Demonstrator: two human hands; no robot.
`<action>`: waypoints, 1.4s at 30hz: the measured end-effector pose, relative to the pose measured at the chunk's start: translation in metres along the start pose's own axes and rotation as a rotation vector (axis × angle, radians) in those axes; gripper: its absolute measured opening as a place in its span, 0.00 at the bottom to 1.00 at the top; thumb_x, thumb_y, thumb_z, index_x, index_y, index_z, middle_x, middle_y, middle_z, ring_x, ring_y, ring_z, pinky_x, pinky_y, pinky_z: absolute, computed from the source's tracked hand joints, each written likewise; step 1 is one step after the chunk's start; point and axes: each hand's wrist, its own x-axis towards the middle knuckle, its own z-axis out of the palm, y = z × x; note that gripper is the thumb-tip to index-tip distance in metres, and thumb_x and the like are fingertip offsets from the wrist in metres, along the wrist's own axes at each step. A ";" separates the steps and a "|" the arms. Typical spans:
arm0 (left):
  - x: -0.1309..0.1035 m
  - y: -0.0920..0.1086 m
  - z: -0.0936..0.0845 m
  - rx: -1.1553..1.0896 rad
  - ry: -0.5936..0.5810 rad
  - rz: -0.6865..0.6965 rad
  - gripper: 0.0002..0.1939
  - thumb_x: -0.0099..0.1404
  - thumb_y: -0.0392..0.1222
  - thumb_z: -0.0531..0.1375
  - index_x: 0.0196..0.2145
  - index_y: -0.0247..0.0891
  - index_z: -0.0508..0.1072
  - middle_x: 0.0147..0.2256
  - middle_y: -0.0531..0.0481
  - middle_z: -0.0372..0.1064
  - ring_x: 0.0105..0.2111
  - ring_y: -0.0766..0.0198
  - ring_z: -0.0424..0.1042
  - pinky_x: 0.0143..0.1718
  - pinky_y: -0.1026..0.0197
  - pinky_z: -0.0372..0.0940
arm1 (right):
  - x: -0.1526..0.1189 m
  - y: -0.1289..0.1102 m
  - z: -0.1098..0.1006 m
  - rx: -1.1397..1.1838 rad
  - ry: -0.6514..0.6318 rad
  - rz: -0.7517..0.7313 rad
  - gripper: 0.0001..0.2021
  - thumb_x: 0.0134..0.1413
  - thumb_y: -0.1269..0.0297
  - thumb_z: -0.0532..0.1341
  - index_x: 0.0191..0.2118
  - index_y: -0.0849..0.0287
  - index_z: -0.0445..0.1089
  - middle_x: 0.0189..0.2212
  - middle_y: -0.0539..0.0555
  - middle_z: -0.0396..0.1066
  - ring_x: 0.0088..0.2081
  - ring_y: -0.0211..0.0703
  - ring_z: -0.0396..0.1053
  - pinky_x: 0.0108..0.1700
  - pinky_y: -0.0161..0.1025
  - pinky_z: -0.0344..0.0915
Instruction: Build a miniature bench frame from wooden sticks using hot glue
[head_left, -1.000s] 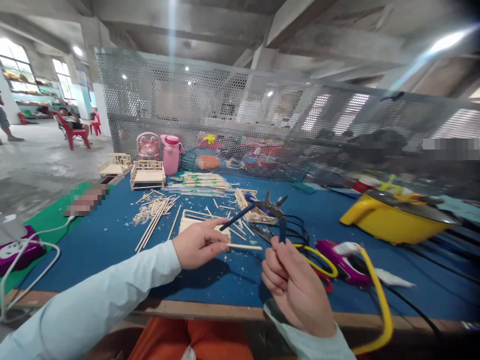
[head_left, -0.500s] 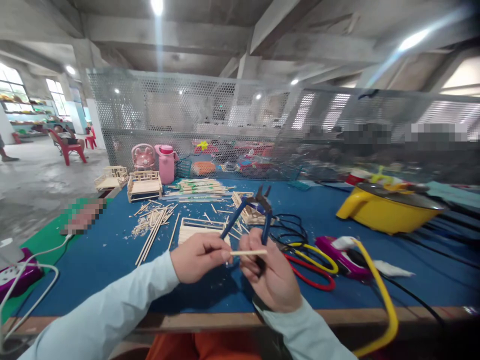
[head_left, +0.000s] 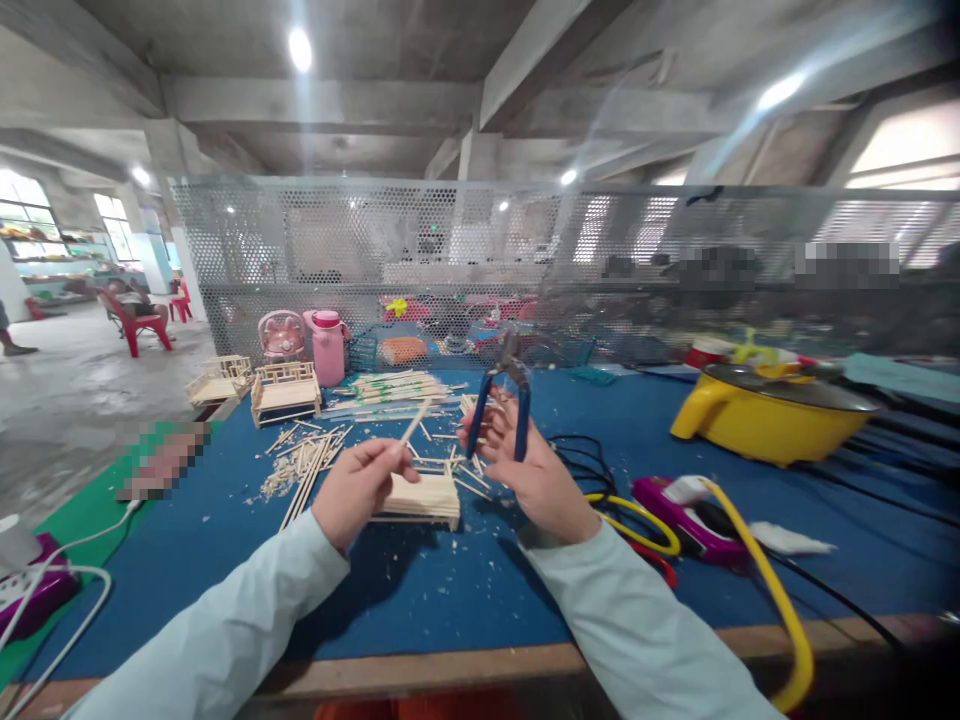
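Between the thumb and fingers of my left hand is a short wooden stick, tilted up to the right. My right hand holds cutting pliers with blue handles, jaws upward and handles spread. Beneath and beside my left hand stands a small wooden stick-built piece with a slatted top, partly hidden by that hand. Another stick-built part behind my right hand is mostly covered. Long loose sticks lie left of my left hand, beside a pile of short offcuts.
Two finished-looking miniature wooden seats stand at the back left, by a pink flask. Bundled sticks lie behind my hands. On the right are a yellow electric pan, a purple power strip and cables. A perforated metal screen rises behind.
My hands have moved apart. My left hand has taken the stick away from my right and tilted it upward. The pliers have turned more upright, and the slatted piece shows more.
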 end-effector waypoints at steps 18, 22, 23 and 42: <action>0.009 -0.012 -0.009 0.354 0.122 0.150 0.19 0.59 0.52 0.50 0.22 0.35 0.65 0.16 0.57 0.57 0.15 0.73 0.49 0.17 0.68 0.46 | -0.011 -0.002 0.001 -0.845 -0.395 -0.046 0.35 0.34 0.80 0.48 0.56 0.65 0.53 0.53 0.62 0.59 0.54 0.46 0.57 0.56 0.48 0.53; 0.007 -0.010 -0.006 0.416 0.102 0.126 0.19 0.59 0.52 0.49 0.19 0.36 0.63 0.14 0.58 0.54 0.15 0.72 0.49 0.18 0.67 0.46 | -0.013 0.000 0.003 -0.861 -0.393 -0.050 0.35 0.35 0.79 0.49 0.57 0.62 0.54 0.54 0.60 0.60 0.54 0.46 0.58 0.55 0.47 0.55; 0.006 -0.010 -0.005 0.412 0.103 0.119 0.19 0.59 0.52 0.49 0.19 0.36 0.63 0.14 0.58 0.53 0.15 0.73 0.49 0.18 0.67 0.46 | -0.013 0.001 0.003 -0.869 -0.395 -0.044 0.34 0.36 0.79 0.49 0.56 0.62 0.54 0.54 0.60 0.60 0.53 0.46 0.59 0.54 0.47 0.56; 0.004 -0.010 0.009 0.509 0.097 0.061 0.19 0.60 0.53 0.47 0.25 0.36 0.66 0.14 0.59 0.48 0.15 0.71 0.48 0.17 0.67 0.45 | -0.030 0.004 0.011 -1.280 -0.111 -0.123 0.30 0.39 0.78 0.51 0.55 0.69 0.58 0.39 0.63 0.67 0.41 0.51 0.63 0.43 0.44 0.60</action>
